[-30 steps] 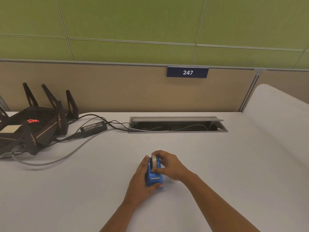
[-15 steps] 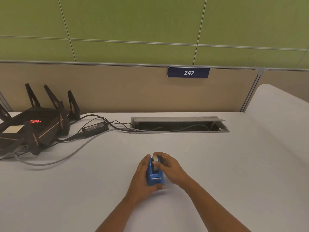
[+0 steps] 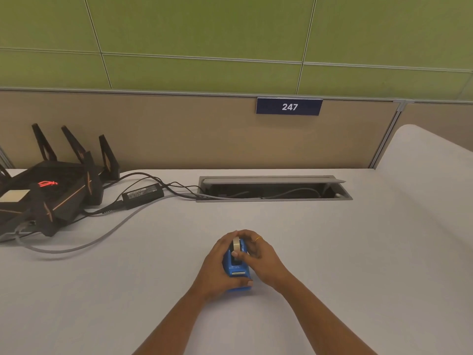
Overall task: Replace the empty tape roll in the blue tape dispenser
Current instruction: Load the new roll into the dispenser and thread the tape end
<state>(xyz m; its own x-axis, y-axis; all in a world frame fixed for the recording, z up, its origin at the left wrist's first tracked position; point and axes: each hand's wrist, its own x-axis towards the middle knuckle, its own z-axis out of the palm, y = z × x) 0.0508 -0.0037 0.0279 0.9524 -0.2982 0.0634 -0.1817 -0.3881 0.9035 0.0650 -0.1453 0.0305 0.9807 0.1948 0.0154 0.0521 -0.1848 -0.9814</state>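
Observation:
The small blue tape dispenser (image 3: 236, 270) stands on the white desk (image 3: 332, 252) near the middle, its cutter end facing me. My left hand (image 3: 217, 267) wraps its left side and front. A pale tape roll (image 3: 236, 244) sits upright in the dispenser's top slot. My right hand (image 3: 258, 254) is around the right side, with its thumb and fingers pinching the roll. A ring shows on one right finger.
A black router (image 3: 48, 193) with tall antennas sits at the far left, beside a black power brick (image 3: 143, 194) and loose cables (image 3: 84, 245). An open cable tray (image 3: 273, 189) is set into the desk behind the hands. A tan partition rises behind.
The roll has sunk lower into the dispenser, and both hands have closed in more tightly around it. The dispenser has stayed in the same place on the desk.

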